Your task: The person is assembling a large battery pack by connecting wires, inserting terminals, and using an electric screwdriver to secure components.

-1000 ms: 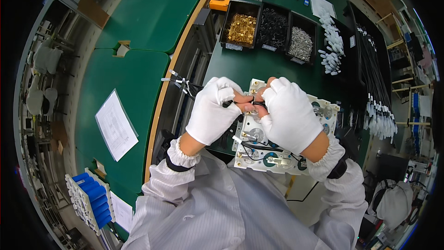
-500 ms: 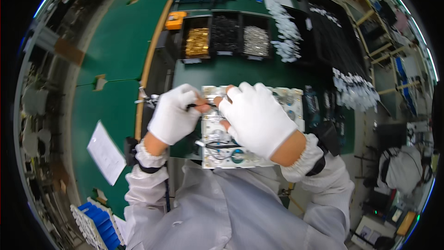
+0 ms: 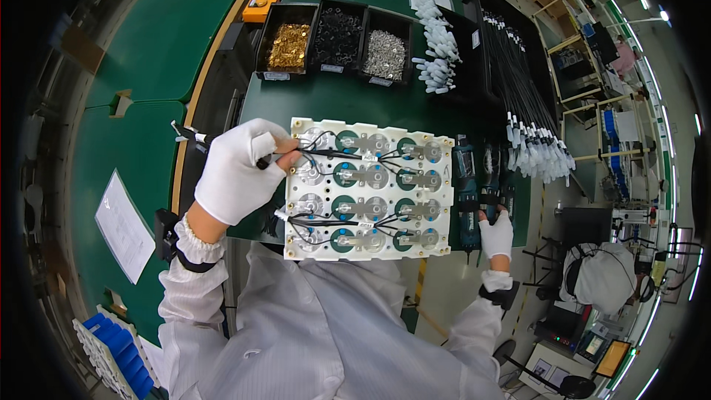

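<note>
A white rectangular battery module holder (image 3: 322, 188) with rows of round cells, metal tabs and thin black wires lies in front of me. My left hand (image 3: 241, 170), in a white fingerless glove, pinches a black wire harness (image 3: 333, 153) at the holder's upper left edge. The harness runs right across the upper rows and branches into thin wires. Off to the right, my gloved right hand (image 3: 496, 235) has its fingers curled at the lower end of a dark teal power screwdriver (image 3: 489, 194). The palm hides that tool's tip. A similar screwdriver (image 3: 467, 196) lies beside it.
Black bins of gold parts (image 3: 289, 46), black parts (image 3: 338, 38) and silver parts (image 3: 385, 52) stand behind the holder. Farther right lie white-tipped black cables (image 3: 522, 81) and a pile of white connectors (image 3: 440, 44). A paper sheet (image 3: 124, 226) rests on the left green table.
My right hand has left the holder and moved right to the screwdrivers. My left hand stays at the harness, at the holder's left edge. The whole view has shifted, uncovering the cells.
</note>
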A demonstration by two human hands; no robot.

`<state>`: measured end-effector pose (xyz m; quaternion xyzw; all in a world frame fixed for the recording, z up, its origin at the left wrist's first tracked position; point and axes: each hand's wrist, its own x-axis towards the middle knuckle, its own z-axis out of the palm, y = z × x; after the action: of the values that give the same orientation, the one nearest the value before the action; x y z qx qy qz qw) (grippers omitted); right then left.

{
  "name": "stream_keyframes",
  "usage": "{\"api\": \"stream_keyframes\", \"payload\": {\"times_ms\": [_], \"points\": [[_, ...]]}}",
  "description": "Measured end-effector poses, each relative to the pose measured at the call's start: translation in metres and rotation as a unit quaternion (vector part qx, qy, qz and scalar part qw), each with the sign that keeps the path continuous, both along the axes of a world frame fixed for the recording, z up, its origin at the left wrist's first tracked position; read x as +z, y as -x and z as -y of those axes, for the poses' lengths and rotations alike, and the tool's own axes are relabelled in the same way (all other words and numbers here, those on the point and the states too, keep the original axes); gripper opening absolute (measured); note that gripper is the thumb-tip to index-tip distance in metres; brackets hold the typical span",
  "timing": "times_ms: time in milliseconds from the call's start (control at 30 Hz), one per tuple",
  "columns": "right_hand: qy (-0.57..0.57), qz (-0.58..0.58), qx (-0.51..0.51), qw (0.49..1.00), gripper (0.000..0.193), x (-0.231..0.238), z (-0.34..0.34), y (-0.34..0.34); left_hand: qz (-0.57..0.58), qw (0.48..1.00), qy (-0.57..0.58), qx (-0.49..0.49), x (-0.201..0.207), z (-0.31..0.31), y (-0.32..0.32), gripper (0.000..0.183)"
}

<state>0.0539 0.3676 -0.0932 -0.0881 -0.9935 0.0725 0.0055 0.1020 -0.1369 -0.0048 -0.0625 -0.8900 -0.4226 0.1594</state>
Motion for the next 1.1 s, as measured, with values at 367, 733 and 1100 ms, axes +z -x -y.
{"api": "stream_keyframes", "payload": {"times_ms": [367,733,1100], "points": [[0.65,0.135,0.039,0.747,0.052,0.043,-0.058,-0.103,0.019,0.998,-0.049,-0.032,-0.005,0.013,0.005,0.015],[0.788,-0.07,0.479,0.379,0.046,0.189,0.121,0.005,0.026,0.997,-0.071,-0.019,-0.009,0.02,0.001,0.014],[0.742,0.113,0.549,0.367,0.076,0.157,0.338,0.056,0.075,0.988,-0.101,-0.089,-0.012,0.03,0.007,0.009]]}}
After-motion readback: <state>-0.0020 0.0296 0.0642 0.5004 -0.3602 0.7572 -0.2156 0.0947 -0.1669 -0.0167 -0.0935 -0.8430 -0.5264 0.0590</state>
